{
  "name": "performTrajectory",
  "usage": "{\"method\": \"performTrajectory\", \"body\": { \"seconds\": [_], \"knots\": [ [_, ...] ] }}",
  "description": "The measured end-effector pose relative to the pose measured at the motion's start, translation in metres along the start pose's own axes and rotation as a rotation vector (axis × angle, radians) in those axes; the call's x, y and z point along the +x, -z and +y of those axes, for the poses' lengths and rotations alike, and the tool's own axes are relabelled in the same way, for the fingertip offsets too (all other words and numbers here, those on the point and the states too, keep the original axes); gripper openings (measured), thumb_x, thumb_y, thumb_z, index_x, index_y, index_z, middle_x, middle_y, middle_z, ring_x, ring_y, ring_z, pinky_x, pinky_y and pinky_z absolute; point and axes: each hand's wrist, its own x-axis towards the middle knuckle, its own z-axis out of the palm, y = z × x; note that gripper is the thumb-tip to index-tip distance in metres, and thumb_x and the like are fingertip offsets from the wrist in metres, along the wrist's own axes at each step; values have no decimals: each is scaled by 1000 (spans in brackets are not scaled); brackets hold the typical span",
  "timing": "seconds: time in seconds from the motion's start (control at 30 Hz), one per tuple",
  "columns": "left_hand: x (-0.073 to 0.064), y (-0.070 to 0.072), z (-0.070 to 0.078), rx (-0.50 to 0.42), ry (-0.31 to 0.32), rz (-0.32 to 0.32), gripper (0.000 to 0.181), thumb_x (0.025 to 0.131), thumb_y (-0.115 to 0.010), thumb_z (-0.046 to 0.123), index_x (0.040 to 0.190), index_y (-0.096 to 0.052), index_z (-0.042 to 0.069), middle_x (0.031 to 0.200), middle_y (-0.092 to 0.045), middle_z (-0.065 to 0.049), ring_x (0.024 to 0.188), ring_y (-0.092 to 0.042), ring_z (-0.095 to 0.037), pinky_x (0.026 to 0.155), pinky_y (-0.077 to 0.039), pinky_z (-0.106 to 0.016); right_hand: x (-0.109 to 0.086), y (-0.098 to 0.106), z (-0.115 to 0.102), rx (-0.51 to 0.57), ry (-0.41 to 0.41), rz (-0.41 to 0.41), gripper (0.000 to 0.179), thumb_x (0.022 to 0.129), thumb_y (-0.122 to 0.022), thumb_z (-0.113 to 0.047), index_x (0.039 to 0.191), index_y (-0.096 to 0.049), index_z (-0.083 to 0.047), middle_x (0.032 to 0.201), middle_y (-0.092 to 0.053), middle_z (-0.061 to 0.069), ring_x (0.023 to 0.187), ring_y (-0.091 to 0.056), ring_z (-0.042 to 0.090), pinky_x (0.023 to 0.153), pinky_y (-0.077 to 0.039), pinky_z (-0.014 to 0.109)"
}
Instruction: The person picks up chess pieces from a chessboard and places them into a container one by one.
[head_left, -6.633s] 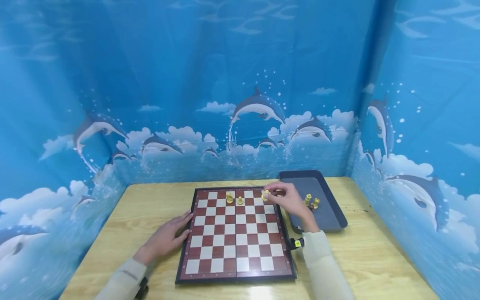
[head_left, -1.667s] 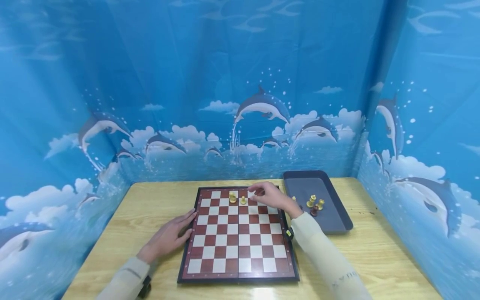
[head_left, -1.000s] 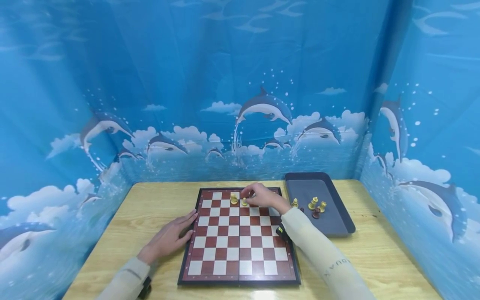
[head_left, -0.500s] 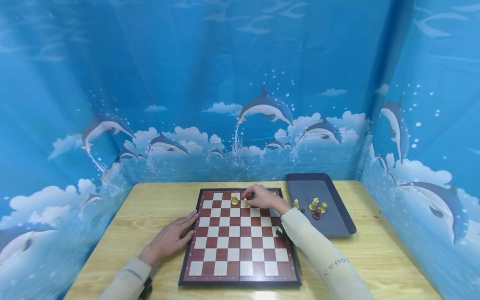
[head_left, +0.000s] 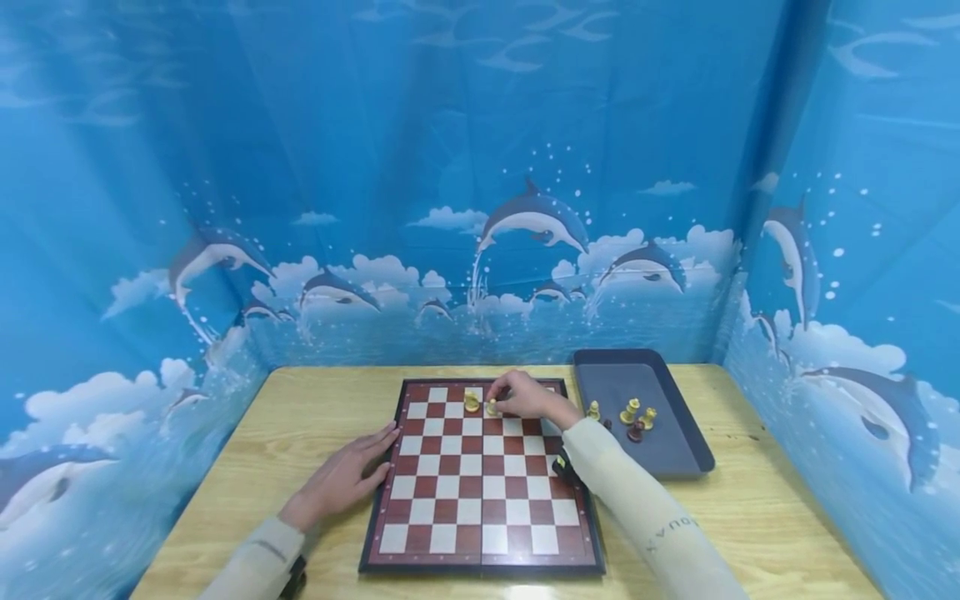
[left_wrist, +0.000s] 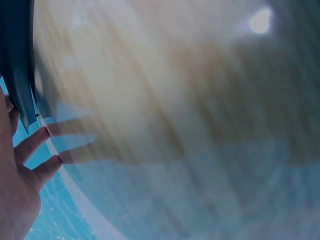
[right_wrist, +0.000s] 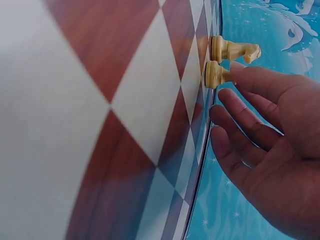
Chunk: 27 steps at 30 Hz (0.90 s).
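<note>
My right hand [head_left: 527, 396] pinches a pale yellow chess pawn [right_wrist: 215, 75] by its top between thumb and forefinger. The pawn stands near the far edge of a red and white chessboard [head_left: 451, 488]. In the right wrist view the other three fingers are loosely bent, away from the pawn. A pale yellow knight [right_wrist: 235, 50] stands right beside the pawn, on its left in the head view. My left hand [head_left: 341, 475] lies at the board's left edge, fingers stretched and fingertips at the frame; the left wrist view shows those fingers beside the dark frame.
Right of the board is a dark grey tray [head_left: 678, 400] holding several pale and dark red chess pieces. Among them are a pale piece [head_left: 594, 410] and a dark red piece [head_left: 636, 431]. A blue dolphin-print curtain [head_left: 420, 317] encloses the wooden table [head_left: 315, 400].
My right hand, earlier holding a pale piece over the far right squares, has moved left without it and now pinches the pawn. Another pale piece shows in the tray. My left hand stayed.
</note>
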Motion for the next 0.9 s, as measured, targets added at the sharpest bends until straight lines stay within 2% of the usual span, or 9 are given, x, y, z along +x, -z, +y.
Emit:
{"method": "performTrajectory", "body": {
  "seconds": [0.17,0.37,0.7,0.9],
  "knots": [
    [-1,-2,0,2,-4,-1,57,96,-43,45,146,-32,19,152,-28,0,130,-40,-30,103,-37,-51,-2,3,0,51,-9,32,14,90,-63,-20,99,-70,-13,92,-67,-5,86,-62,15,71,-53,28],
    [1,-2,0,-2,30,-10,57,96,-43,46,146,-30,23,153,-25,5,132,-38,-27,105,-36,-49,-8,10,-7,115,1,74,19,89,-64,-21,103,-70,-11,92,-67,-3,90,-62,23,73,-53,31],
    [1,-2,0,-19,48,-29,57,95,-42,48,146,-29,25,153,-25,5,132,-38,-26,105,-36,-49,-17,9,-7,107,29,99,20,90,-62,-22,105,-69,-10,96,-67,-3,89,-62,19,70,-54,30],
    [1,-3,-2,-6,39,-14,57,95,-42,48,146,-30,23,153,-25,5,132,-39,-26,105,-36,-49,-23,10,-7,138,0,134,22,91,-61,-23,108,-68,-11,102,-66,-5,92,-62,18,74,-55,30]
  ]
}}
